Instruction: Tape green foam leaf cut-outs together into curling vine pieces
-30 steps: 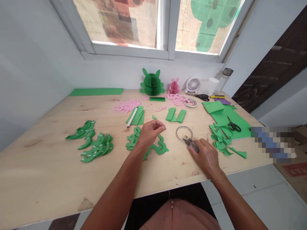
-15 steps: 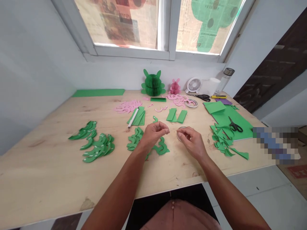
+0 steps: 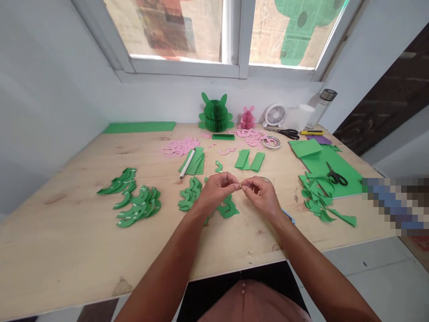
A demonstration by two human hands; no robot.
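My left hand [image 3: 217, 190] and my right hand [image 3: 263, 194] meet over the middle of the table, fingertips pinched and touching or nearly so. Something tiny may be between them, too small to name. Below and beside my left hand lie curved green paper pieces [image 3: 190, 193], and another curved piece [image 3: 219, 166] rests just beyond it. A tape roll [image 3: 267, 180] shows only its edge behind my right hand. From under my right wrist pokes the end of a light blue object [image 3: 288, 216], mostly hidden.
Curved green pieces with white strips [image 3: 140, 205] are piled at left. A white pen [image 3: 187, 164] lies on green paper strips. Pink cutouts [image 3: 181, 146], a green paper figure [image 3: 216, 114] and a small fan [image 3: 275, 115] are farther back. Black scissors [image 3: 337, 174] and green scraps [image 3: 315, 197] lie right.
My hands have come together, closing the gap between their fingertips. The blue object now shows beside my right wrist. The view has shifted slightly.
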